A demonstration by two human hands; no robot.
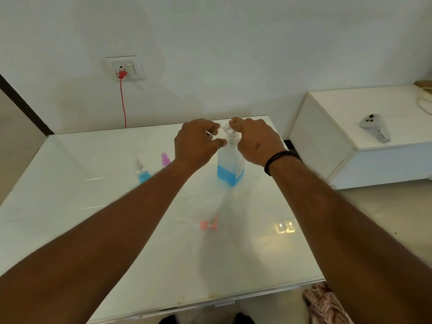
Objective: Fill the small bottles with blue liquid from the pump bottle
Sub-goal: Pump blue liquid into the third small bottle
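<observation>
Both hands meet at the top of the pump bottle (230,164), which stands upright toward the far middle of the white tabletop (117,230). Left hand (197,142) is curled, thumb and fingers closed around something small and clear held against the pump's spout; it is blurred, so whether it is a small bottle cannot be told. Right hand (256,141), a black band (278,160) at its wrist, is loosely curled with fingertips on the pump head (230,132); how firmly it grips cannot be told. Blue liquid fills only the bottom part of the pump bottle.

Left of it, partly behind the left forearm, stand a small bottle (142,173) holding blue liquid and, just beyond, a purple cap (165,159). A pink sprayer cap (209,225) lies on its side nearer the viewer. On the white cabinet (327,141) to the right rests a grey controller (375,126).
</observation>
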